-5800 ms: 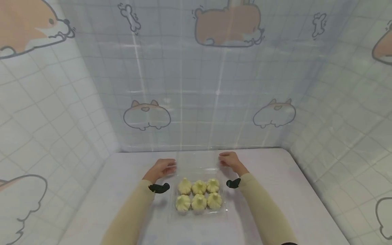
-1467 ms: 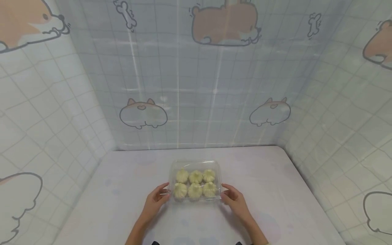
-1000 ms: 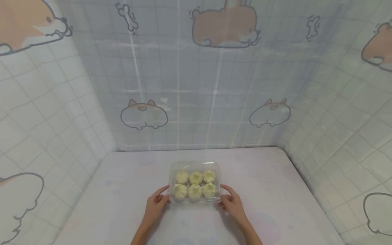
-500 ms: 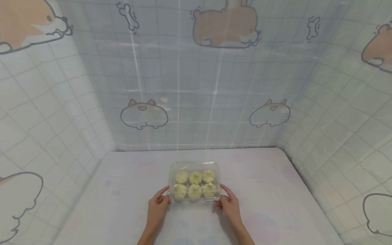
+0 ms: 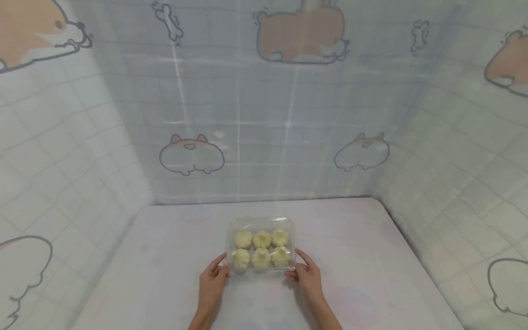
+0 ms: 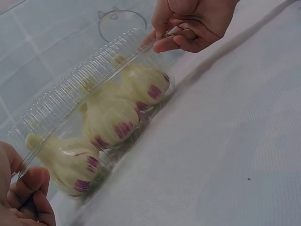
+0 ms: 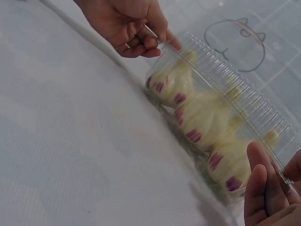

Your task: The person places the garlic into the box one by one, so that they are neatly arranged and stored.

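Note:
A clear plastic clamshell box (image 5: 261, 223) stands on the table with its lid down. Several garlic bulbs (image 5: 261, 259) sit inside in two rows; purple marks show near their bases in both wrist views. My left hand (image 5: 212, 282) pinches the box's rim at the near left corner between thumb and fingers. At the near right corner my right hand (image 5: 309, 279) pinches the same rim, some fingers curled beneath it. In the left wrist view the lid's ribbed edge (image 6: 89, 70) runs between both hands.
A pale cloth with faint coloured blotches covers the table (image 5: 371, 256). Behind it hangs a curtain (image 5: 264, 114) printed with grid lines and cartoon dogs, and it continues along both sides.
Earliest, the lid lay back and my hands were at its far edge. Then the lid came down and both hands moved to the near corners. Lately my right fingers slid slightly inward beneath the rim.

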Demonstrator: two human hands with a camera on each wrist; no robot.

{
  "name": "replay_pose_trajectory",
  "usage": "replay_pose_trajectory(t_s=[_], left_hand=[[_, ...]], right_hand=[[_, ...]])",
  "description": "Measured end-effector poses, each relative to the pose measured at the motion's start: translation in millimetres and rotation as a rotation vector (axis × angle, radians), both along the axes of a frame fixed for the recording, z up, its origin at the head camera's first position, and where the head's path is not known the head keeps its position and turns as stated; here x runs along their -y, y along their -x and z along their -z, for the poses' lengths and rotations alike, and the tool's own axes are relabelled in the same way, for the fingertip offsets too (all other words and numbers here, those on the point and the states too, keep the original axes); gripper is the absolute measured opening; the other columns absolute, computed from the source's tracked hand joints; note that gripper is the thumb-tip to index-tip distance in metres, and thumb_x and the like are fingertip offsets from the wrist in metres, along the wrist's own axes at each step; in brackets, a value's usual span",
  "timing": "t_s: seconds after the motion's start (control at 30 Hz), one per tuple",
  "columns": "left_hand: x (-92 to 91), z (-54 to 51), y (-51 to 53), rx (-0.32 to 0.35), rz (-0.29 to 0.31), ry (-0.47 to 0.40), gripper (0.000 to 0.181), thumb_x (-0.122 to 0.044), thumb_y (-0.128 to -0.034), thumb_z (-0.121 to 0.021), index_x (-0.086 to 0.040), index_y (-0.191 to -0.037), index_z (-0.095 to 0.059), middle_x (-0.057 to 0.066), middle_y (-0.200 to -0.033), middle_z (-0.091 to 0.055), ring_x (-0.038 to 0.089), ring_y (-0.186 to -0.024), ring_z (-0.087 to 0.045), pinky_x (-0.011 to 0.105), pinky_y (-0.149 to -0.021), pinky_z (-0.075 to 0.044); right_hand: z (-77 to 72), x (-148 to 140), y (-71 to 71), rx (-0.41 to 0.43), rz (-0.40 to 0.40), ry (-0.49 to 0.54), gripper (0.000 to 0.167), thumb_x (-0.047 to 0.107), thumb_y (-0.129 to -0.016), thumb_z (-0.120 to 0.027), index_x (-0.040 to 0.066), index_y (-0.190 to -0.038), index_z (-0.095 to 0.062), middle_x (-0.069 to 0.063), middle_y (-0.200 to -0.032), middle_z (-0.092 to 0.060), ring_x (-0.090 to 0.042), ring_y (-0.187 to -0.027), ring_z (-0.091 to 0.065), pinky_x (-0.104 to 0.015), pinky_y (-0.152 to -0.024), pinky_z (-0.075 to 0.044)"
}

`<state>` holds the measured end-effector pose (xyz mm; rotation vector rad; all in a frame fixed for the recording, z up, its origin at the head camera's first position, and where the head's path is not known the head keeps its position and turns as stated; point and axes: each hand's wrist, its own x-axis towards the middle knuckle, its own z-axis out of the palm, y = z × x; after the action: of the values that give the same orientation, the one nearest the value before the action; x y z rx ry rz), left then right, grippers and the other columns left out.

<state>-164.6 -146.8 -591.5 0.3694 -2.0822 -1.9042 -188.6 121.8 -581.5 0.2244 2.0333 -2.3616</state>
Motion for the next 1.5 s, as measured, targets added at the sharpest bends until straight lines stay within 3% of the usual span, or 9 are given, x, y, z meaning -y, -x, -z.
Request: replay_pose_trajectory(t_s=[0.27,0.47,0.53,0.7,0.83,1.07,1.2,1.37,1.5], left_hand=[[-0.3,-2.5,-1.5,0.02,0.027,-0.004,0.038,0.002,-0.0903,-0.057,-0.009,-0.126,-0.063,0.015,-0.076,-0.064,0.01,-0.057,-0.047,0.021,-0.055,-0.038],[-2.5,-27.7,-11.2,0.012,0.114,0.039,0.037,0.003,-0.0922,-0.053,-0.001,-0.129,-0.059,0.022,-0.079,-0.065,0.027,-0.068,-0.057,0.023,-0.06,-0.042],[-0.9,-23.3,-8.2,0.009,0.117,0.044,0.036,0.001,-0.0934,-0.054,-0.003,-0.129,-0.06,0.019,-0.08,-0.066,0.03,-0.072,-0.059,0.023,-0.063,-0.043],[3.8,-0.2,2.0,-0.019,0.098,0.053,0.034,-0.003,-0.0952,-0.056,-0.009,-0.128,-0.062,0.01,-0.078,-0.067,0.025,-0.077,-0.063,0.024,-0.067,-0.044],[6.6,2.0,2.5,-0.055,0.108,0.082,0.033,-0.006,-0.0966,-0.057,-0.008,-0.129,-0.06,0.011,-0.08,-0.068,0.02,-0.077,-0.065,0.024,-0.072,-0.047],[23.4,-2.3,3.1,-0.048,0.097,0.124,0.039,-0.012,-0.0989,-0.058,-0.007,-0.137,-0.054,0.015,-0.086,-0.068,0.023,-0.08,-0.066,0.028,-0.075,-0.051],[39.9,-10.7,4.3,-0.061,0.109,0.168,0.039,-0.012,-0.1006,-0.055,-0.005,-0.139,-0.05,0.017,-0.093,-0.068,0.029,-0.085,-0.067,0.032,-0.077,-0.053],[66.8,-25.1,7.3,-0.1,0.119,0.31,0.037,-0.01,-0.0988,-0.057,-0.005,-0.136,-0.053,0.015,-0.097,-0.067,0.027,-0.087,-0.066,0.027,-0.074,-0.052],[89.4,-42.6,8.0,-0.114,0.113,0.505,0.034,-0.016,-0.098,-0.06,-0.011,-0.131,-0.058,0.007,-0.097,-0.068,0.02,-0.088,-0.065,0.025,-0.073,-0.05]], right_hand=[[-2.5,-0.5,-3.6,0.024,0.015,-0.013,0.051,-0.001,-0.091,-0.046,0.0,-0.143,-0.045,-0.018,-0.078,-0.07,-0.023,-0.069,-0.07,-0.03,-0.063,-0.055],[-1.1,-1.9,-4.4,0.027,0.043,-0.064,0.051,-0.002,-0.09,-0.046,0.001,-0.141,-0.048,-0.018,-0.077,-0.07,-0.026,-0.067,-0.069,-0.031,-0.061,-0.054],[-0.3,-2.8,-3.9,0.021,0.032,-0.056,0.051,-0.003,-0.09,-0.046,0.001,-0.141,-0.048,-0.018,-0.079,-0.07,-0.026,-0.068,-0.069,-0.032,-0.063,-0.055],[0.2,-6.1,-2.9,-0.002,-0.013,-0.06,0.05,-0.005,-0.091,-0.045,-0.002,-0.141,-0.045,-0.024,-0.084,-0.07,-0.03,-0.071,-0.069,-0.036,-0.065,-0.056],[1.3,-9.2,-2.8,-0.04,-0.019,-0.077,0.05,-0.005,-0.091,-0.047,-0.001,-0.141,-0.047,-0.026,-0.087,-0.069,-0.032,-0.074,-0.069,-0.035,-0.066,-0.056],[-2.9,-19.9,-0.6,-0.145,0.077,-0.353,0.029,0.01,-0.097,-0.058,0.005,-0.125,-0.064,-0.012,-0.078,-0.068,-0.026,-0.068,-0.067,-0.029,-0.06,-0.053],[-11.7,-34.7,8.5,-0.27,0.124,-0.529,0.02,0.008,-0.095,-0.06,0.005,-0.112,-0.07,-0.006,-0.081,-0.069,-0.021,-0.071,-0.066,-0.026,-0.06,-0.052],[-39.2,-59.4,25.1,-0.52,0.105,-0.754,0.015,0.003,-0.091,-0.065,0.004,-0.103,-0.072,-0.005,-0.094,-0.072,-0.02,-0.083,-0.067,-0.033,-0.067,-0.054],[-70.5,-79.2,37.4,-0.625,0.058,-0.927,0.019,0.006,-0.09,-0.066,0.005,-0.108,-0.07,-0.01,-0.108,-0.068,-0.028,-0.1,-0.063,-0.045,-0.08,-0.052]])
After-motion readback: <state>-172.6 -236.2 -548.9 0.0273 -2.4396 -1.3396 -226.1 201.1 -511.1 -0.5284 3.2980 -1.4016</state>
